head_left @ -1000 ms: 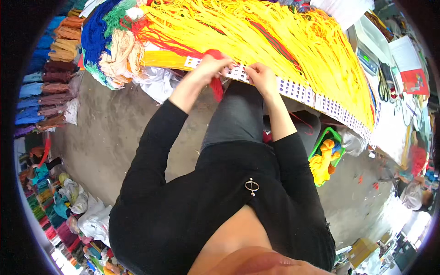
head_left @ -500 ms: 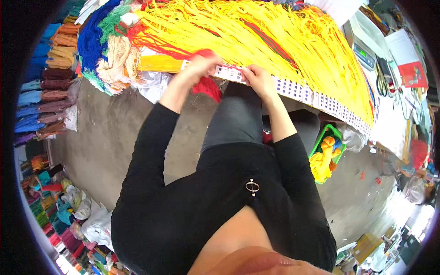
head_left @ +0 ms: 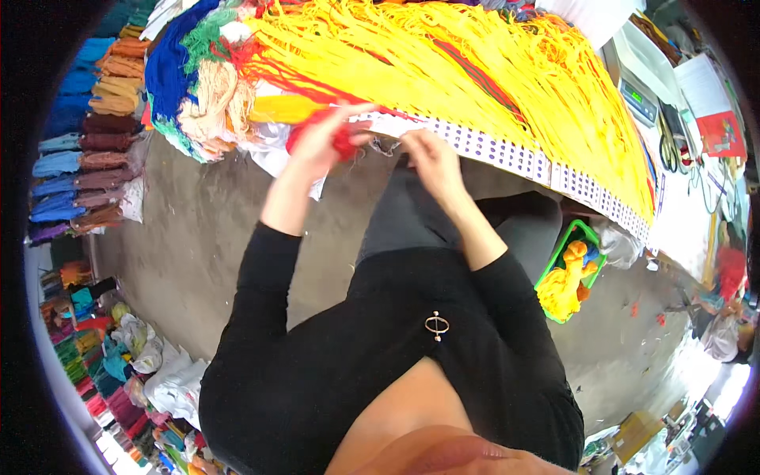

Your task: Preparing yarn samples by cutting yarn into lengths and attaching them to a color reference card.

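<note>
Yellow yarn spreads in long strands across the table. Along its near edge runs a white card strip with rows of dark holes. My left hand, blurred by motion, is closed around a bundle of red yarn just off the strip's left end. My right hand is pinched at the strip's near edge; whatever its fingertips hold is too small to make out. Red strands lie over the left part of the yellow yarn.
Blue yarn and peach yarn hang off the table's left end. A green basket with yellow yarn stands on the floor at right. A digital scale, scissors and papers lie at the table's right.
My left hand has drawn down and to the left with the red yarn, off the card strip. My right hand has shifted slightly left and down along the strip's edge.
</note>
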The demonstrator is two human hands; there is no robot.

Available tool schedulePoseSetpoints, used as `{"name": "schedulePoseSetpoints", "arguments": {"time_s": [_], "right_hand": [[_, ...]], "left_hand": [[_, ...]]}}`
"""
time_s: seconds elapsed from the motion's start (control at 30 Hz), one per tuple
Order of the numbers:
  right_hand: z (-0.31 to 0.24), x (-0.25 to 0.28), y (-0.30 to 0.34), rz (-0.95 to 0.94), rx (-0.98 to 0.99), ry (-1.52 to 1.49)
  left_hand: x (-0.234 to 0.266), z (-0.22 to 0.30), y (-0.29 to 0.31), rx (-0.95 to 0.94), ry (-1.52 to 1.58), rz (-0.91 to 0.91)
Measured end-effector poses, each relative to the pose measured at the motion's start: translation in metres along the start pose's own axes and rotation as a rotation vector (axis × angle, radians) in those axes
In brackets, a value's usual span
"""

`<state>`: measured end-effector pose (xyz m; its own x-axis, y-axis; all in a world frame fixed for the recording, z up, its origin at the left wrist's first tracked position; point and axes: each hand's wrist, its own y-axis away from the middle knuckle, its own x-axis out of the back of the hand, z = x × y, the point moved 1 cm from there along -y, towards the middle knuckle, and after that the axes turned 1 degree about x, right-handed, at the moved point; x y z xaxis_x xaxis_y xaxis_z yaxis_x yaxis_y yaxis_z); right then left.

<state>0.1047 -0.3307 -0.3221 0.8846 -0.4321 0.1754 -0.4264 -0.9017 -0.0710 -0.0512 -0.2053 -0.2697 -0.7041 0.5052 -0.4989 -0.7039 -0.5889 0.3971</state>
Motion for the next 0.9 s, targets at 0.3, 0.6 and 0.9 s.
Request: {"name": "schedulePoseSetpoints", "arguments": {"time_s": [0.3,0.6,0.9], "right_hand": [[-0.029,0.001,0.015,-0.066,-0.186,-0.512],[-0.034,0.007,0.023,0.022,-0.221,-0.798],[-0.034,0.050,0.031,-0.020,-0.122,-0.577]], "left_hand": [[-0.047,-0.037,-0.010,0.182,0.221,-0.376],[-0.052,-0.028,-0.008,0.227,0.418,-0.424],[-0.022,-0.022,-0.008,0.167,-0.086,-0.298]]}}
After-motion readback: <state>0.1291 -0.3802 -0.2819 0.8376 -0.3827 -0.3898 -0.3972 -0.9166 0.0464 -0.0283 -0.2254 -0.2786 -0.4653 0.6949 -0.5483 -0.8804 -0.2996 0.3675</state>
